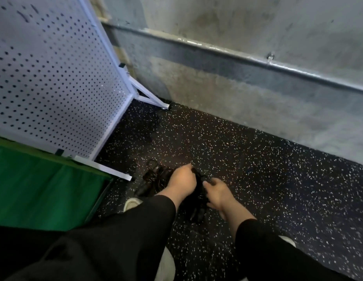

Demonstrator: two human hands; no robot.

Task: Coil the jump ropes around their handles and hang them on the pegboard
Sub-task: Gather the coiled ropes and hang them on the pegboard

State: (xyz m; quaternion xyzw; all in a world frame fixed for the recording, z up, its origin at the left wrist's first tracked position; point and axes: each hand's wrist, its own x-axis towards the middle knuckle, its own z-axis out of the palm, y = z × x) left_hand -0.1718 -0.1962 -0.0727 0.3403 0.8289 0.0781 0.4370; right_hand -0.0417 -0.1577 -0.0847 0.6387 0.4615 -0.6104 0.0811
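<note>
Both hands, left hand and right hand, apparently pinch black jump ropes below the pegboard; coiling comes next.

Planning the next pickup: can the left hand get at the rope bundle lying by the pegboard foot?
Probably yes: the bundle lies uncovered on the floor beside the left hand, though that hand already grips another rope.

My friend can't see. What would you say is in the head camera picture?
Two hands, left hand and right hand, reach down to black jump ropes bunched on a dark speckled floor. A white pegboard stands at left.
</note>
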